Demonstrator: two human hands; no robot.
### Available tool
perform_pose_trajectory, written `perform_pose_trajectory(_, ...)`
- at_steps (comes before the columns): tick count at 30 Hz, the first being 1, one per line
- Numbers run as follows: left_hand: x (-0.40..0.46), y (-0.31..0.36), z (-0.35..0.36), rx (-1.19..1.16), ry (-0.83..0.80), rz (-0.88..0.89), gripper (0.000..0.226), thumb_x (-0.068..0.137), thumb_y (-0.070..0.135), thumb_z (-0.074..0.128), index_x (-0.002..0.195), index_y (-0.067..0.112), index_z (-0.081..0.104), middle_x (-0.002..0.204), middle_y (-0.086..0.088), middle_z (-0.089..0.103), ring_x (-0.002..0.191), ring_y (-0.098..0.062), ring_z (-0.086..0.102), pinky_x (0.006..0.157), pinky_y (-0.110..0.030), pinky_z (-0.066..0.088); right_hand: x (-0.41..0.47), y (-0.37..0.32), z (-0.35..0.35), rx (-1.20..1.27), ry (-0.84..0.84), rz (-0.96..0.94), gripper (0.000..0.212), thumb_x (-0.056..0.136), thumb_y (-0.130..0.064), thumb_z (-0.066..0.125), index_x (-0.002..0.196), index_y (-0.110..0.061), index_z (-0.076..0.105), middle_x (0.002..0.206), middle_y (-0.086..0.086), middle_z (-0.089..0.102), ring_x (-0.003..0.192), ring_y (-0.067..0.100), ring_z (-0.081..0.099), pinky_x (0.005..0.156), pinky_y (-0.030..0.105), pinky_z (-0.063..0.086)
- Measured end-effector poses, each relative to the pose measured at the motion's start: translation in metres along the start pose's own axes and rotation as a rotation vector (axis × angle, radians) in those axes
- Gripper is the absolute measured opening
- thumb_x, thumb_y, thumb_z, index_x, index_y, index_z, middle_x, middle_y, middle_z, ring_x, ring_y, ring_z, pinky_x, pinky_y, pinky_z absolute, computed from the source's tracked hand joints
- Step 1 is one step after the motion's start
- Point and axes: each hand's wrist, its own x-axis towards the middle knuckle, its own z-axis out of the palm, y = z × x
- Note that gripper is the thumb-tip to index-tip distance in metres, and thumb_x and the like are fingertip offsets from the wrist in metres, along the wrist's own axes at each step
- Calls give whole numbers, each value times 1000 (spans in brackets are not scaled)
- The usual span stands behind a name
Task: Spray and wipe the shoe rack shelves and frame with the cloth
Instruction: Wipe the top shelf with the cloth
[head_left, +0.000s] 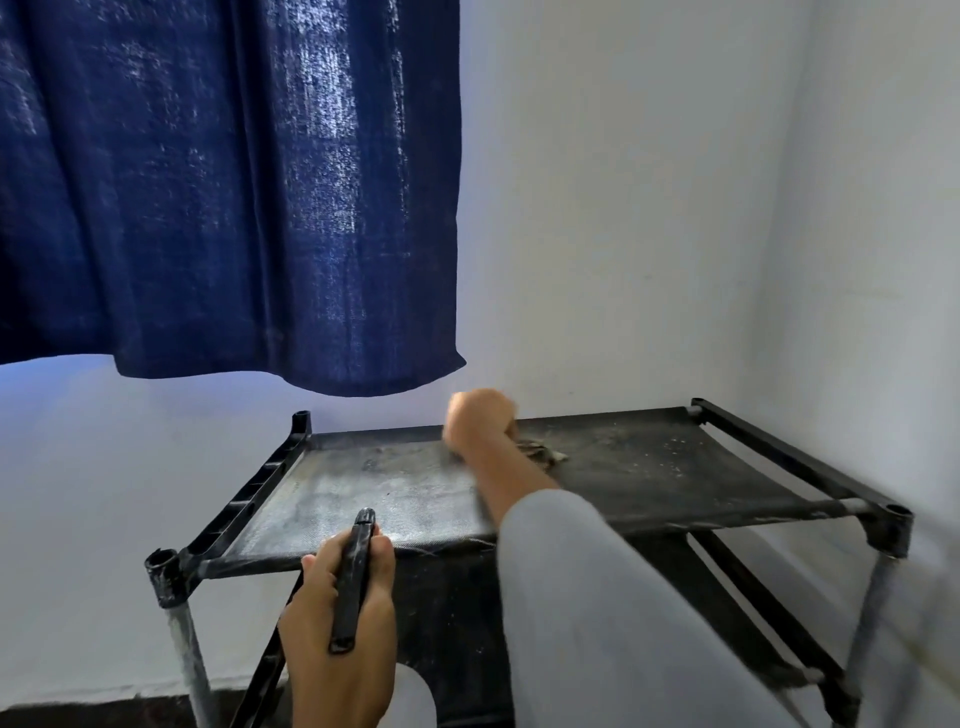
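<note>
Shoe rack (519, 499) stands in the corner of the room, against pale walls, its top shelf (649, 467) black fabric, dusty and streaked grey on the left half. Nearest, the left hand (340, 618) curls round a black bar (353, 582) (a loose frame piece, dust-flecked) at the shelf's front edge. Farther back, the right hand (480, 421), grey-sleeved, is fisted on a crumpled cloth (540, 451) pressed to the shelf near its rear edge. Above hangs a dark blue curtain (228, 187).
</note>
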Motion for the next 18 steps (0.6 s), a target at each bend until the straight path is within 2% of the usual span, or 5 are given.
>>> perform_pose_trajectory(4, 4, -7, 1, 9, 22, -18, 10, 87, 14, 69, 97, 12, 72, 74, -1, 67, 101, -34, 63, 108, -50, 40, -10, -44, 7, 238, -73, -293, 37, 89, -14, 58, 125, -24, 59, 128, 6, 56, 119, 27, 52, 92, 32, 45)
perform_pose_trajectory(7, 4, -6, 3, 21, 6, -8, 6, 88, 17, 68, 88, 23, 70, 71, 1, 66, 99, -35, 62, 102, -45, 43, -16, -32, 15, 306, -60, -381, 37, 92, -13, 53, 121, -34, 60, 130, 7, 55, 119, 29, 52, 94, 34, 43)
perform_pose_trajectory(12, 3, -7, 4, 18, -26, 37, 29, 89, 20, 66, 74, 43, 58, 67, 7, 64, 84, -28, 62, 79, -37, 44, -14, 59, 19, 230, 6, -225, 30, 93, -17, 50, 117, -28, 64, 123, 7, 62, 112, 28, 57, 89, 30, 44)
perform_pose_trajectory(15, 3, -6, 1, 39, -49, 58, 31, 91, 22, 64, 73, 45, 55, 68, 3, 63, 72, -12, 60, 66, -26, 39, -21, 130, 19, 152, 11, 4, 29, 95, -26, 50, 121, -31, 63, 125, 7, 62, 113, 28, 58, 90, 33, 45)
perform_pose_trajectory(18, 0, -3, -1, 48, -76, 60, 28, 91, 21, 64, 74, 42, 56, 67, -1, 62, 67, -7, 57, 62, -16, 37, -32, 177, 21, 0, 26, 236, 32, 96, -16, 45, 123, -21, 61, 122, 8, 62, 110, 27, 58, 84, 34, 46)
